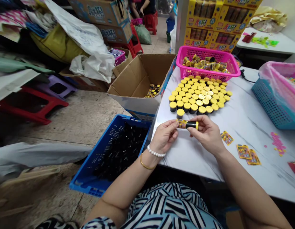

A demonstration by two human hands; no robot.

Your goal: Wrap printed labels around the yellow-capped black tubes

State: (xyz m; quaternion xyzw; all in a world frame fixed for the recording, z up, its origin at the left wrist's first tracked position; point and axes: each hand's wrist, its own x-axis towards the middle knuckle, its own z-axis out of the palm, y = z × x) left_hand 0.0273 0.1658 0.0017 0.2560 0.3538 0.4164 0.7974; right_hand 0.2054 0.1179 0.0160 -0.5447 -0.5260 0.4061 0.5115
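Between my two hands, just above the table's near left edge, lies a small black tube with a yellow cap, held level. My right hand grips its capped end between thumb and fingers. At the other end, my left hand pinches a printed yellow wrapper, which meets the tube; whether it is a sleeve or a flat label I cannot tell. Beyond my hands stand many upright black tubes with yellow caps, packed close together. Printed cards lie to the right of my right hand.
A pink basket of wrapped tubes stands behind the rows. Left of the table are an open cardboard box and a blue crate of black tubes. A blue basket and pink pieces are at right.
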